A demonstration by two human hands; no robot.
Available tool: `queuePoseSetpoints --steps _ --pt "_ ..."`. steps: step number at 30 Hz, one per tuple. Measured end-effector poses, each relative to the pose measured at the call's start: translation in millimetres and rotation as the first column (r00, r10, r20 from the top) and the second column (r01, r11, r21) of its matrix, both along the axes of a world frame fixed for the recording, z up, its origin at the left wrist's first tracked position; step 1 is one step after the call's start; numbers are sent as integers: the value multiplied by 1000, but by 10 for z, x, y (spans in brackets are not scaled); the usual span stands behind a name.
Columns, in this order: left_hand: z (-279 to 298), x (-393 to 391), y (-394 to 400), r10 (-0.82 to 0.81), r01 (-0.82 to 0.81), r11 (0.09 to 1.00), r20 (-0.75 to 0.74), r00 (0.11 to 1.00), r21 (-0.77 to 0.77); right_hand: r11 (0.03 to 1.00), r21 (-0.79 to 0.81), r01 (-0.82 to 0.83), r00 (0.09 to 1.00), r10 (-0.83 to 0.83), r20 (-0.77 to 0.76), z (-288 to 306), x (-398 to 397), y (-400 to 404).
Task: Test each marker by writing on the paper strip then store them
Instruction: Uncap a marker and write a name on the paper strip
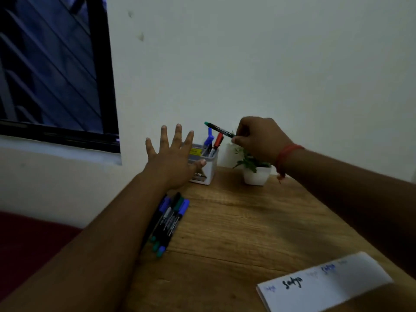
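My right hand (261, 138) holds a green-capped marker (219, 129) by its rear end, tilted above the white pen holder (208, 167) at the table's far edge. A blue marker (209, 137) and a red marker (218, 140) stand in that holder. My left hand (173, 158) is spread open with fingers apart, in front of the holder's left side and holding nothing. Several capped markers (168, 221) lie in a bunch on the table beside my left forearm. The white paper strip (326, 282) with written scribbles lies at the near right.
A small potted plant (256, 170) in a white pot stands right of the holder, under my right wrist. The wooden table (236, 221) meets a white wall. A dark window (51, 70) is at upper left.
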State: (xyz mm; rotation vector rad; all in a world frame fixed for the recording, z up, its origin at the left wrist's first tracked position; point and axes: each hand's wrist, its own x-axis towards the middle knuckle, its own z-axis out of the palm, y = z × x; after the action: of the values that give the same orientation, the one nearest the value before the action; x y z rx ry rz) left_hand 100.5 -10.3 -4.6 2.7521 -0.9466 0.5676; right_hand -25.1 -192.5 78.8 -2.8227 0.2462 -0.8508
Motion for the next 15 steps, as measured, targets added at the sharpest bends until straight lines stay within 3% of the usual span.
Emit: queuePoseSetpoints --steps 8,15 --pt "-58 99 52 17 -19 999 -61 998 -31 907 -418 58 991 -104 -89 222 816 175" --pt "-68 119 40 7 -9 999 -67 998 -31 856 -517 3 977 -113 -181 158 1166 279"
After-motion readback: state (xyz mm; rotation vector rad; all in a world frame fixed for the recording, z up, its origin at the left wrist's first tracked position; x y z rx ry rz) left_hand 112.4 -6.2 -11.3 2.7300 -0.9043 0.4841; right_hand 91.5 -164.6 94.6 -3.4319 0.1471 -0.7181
